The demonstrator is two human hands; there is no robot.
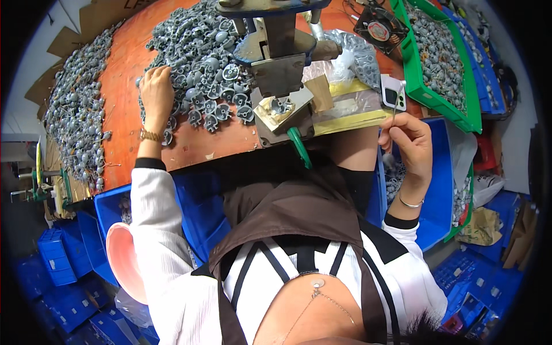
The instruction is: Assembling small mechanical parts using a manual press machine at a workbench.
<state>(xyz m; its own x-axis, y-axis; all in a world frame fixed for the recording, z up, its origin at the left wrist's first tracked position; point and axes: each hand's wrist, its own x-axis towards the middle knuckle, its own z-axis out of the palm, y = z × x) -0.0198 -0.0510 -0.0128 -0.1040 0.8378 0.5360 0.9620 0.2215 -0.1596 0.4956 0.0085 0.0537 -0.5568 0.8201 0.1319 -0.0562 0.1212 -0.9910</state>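
Note:
My left hand [156, 95] is at the left edge of a heap of grey plastic parts [213, 95], fingers curled together; what they hold, if anything, is hidden. Raised on the right, my right hand [411, 146] pinches a thin metal tool [397, 99] that points up and looks like tweezers. A small grey part [282, 106] sits in a pale holder [270, 114] on the metal base of a bench press [279, 75]. The press head stands above that part, and neither hand touches it. A green handle [299, 146] sticks out from the base toward me.
Another heap of grey parts with wires [77, 109] covers the table's left side. Right of the press lie clear plastic bags [351, 60], a yellow-edged packet [348, 112] and a phone [393, 93]. Beyond are a fan [382, 29] and a green crate [425, 92]. Blue bins [437, 190] flank my lap.

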